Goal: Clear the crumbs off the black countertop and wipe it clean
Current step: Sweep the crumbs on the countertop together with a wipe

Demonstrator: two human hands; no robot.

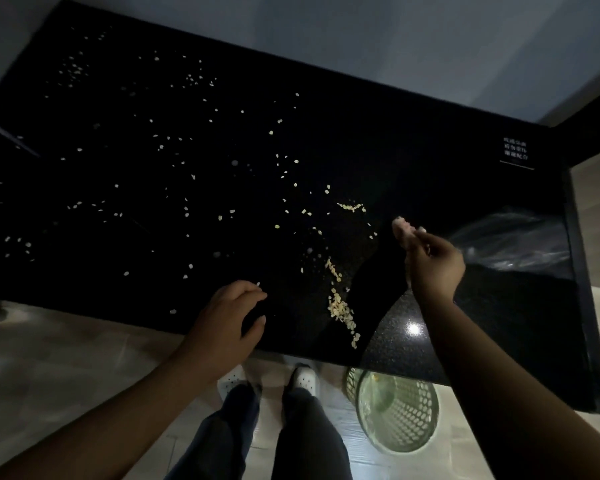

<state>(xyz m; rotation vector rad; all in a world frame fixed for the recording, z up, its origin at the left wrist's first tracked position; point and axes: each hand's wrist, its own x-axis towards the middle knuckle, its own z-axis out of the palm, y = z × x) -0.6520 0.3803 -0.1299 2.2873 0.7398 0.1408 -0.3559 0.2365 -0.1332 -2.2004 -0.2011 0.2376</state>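
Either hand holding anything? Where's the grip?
Left hand: nothing, cupped on the countertop. Right hand: fingertips pinched; whether on crumbs cannot be told.

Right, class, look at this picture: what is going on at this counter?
A person stands at a black countertop strewn with pale crumbs. The left hand rests cupped at the near edge; the right hand is raised, fingers pinched, over the counter. Some crumbs lie gathered in a line near the edge. A green basket stands on the floor below.

We have one head-worn view, looking steeply down from close above the black countertop (413, 140), whose far edge tilts across the frame; the floor (66, 358) shows near us.
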